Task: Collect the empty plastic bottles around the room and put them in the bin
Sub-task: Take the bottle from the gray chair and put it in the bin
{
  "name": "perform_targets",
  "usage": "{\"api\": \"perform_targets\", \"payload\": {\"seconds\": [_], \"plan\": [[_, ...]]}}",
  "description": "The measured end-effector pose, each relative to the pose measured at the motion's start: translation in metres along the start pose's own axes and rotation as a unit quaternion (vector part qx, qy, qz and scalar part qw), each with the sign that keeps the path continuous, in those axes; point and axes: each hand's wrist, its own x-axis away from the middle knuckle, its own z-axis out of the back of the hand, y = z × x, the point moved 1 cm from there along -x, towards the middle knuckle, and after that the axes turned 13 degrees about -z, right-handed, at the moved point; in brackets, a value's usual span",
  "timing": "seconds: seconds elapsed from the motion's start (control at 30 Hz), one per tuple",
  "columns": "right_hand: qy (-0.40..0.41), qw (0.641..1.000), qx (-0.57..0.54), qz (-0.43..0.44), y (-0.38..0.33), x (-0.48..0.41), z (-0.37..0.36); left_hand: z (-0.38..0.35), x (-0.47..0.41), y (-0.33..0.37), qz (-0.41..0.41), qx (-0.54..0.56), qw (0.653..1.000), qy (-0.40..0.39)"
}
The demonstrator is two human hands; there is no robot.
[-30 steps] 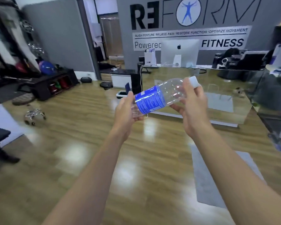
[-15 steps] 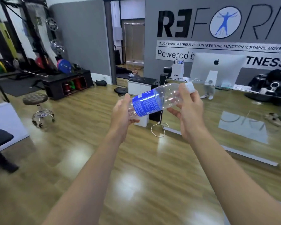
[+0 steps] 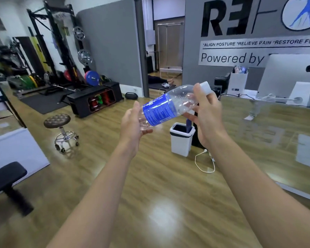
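An empty clear plastic bottle (image 3: 168,106) with a blue label and a white cap is held tilted in front of me, cap end up to the right. My right hand (image 3: 207,115) grips its neck just below the cap. My left hand (image 3: 132,125) cups the bottle's base with its fingers loosely curled. A small white bin (image 3: 180,142) with a dark open top stands on the wooden floor beyond and below the bottle, beside the desk's end.
A glossy wooden desk (image 3: 268,133) with a computer (image 3: 292,77) runs along the right. A white cable (image 3: 203,162) lies on the floor by the bin. A wheeled stool (image 3: 60,130) stands left, a black bench (image 3: 5,179) nearer left, weight racks behind.
The view has swung left and moved forward, bringing the white bin into sight. Both hands keep the bottle in the same tilted hold.
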Motion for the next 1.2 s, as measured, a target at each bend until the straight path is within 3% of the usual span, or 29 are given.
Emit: {"api": "perform_targets", "payload": {"seconds": [0.13,0.33,0.5,0.67,0.87,1.2], "plan": [[-0.002,1.0,0.025,-0.01,0.03,-0.094,-0.049,0.021,-0.098,-0.039,0.003,-0.009,1.0,0.025],[0.051,0.99,0.122,0.044,0.077,-0.241,-0.106,0.036,-0.256,-0.118,0.043,-0.003,0.999,0.03],[0.096,0.983,0.15,0.051,0.101,-0.359,-0.136,0.023,-0.391,-0.183,0.09,-0.074,0.993,-0.026],[0.133,0.978,0.148,0.056,0.125,-0.481,-0.137,-0.018,-0.497,-0.255,0.111,-0.073,0.989,-0.07],[0.132,0.977,0.162,0.036,0.16,-0.635,-0.13,-0.059,-0.605,-0.338,0.138,-0.077,0.972,-0.175],[0.17,0.958,0.229,-0.022,0.221,-0.865,-0.118,-0.114,-0.796,-0.507,0.189,-0.11,0.962,-0.162]]}}
